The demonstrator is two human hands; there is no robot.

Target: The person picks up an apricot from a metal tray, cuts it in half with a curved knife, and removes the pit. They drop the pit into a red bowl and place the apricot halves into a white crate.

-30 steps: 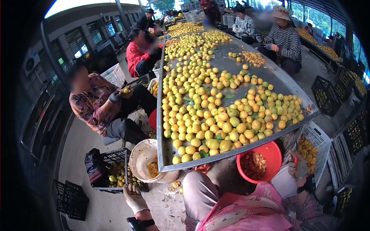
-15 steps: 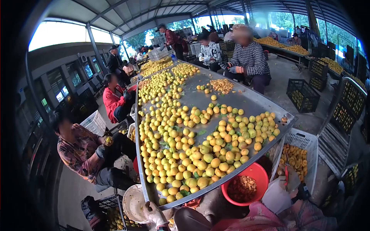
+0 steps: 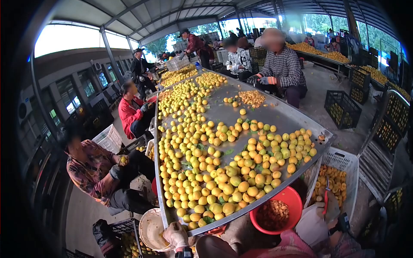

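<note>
My gloved left hand (image 3: 175, 234) is at the near corner of the metal table (image 3: 275, 112), beside the rim of a white bucket (image 3: 149, 223). Its fingers are curled together; what they hold, if anything, is hidden. My right hand (image 3: 330, 210), low at the right, is closed around a tool with red handles (image 3: 326, 199) and a thin metal tip. Below the tool lie orange fruit halves (image 3: 332, 182) in a white crate (image 3: 353, 165). Yellow-orange fruit, apparently apricots (image 3: 223, 176), covers much of the table in front of me.
A red basin (image 3: 297, 203) with pits or fruit scraps stands under the table's near edge. Seated people (image 3: 97, 172) work along both sides. A dark crate of fruit (image 3: 129, 245) is at lower left, black crates (image 3: 342, 109) and a metal cart (image 3: 378, 148) at right.
The view has shifted slightly, moving the scene right and down. My left hand appears more curled beside the bucket. The red-handled tool in my right hand has tilted, its metal tip now showing over the fruit halves.
</note>
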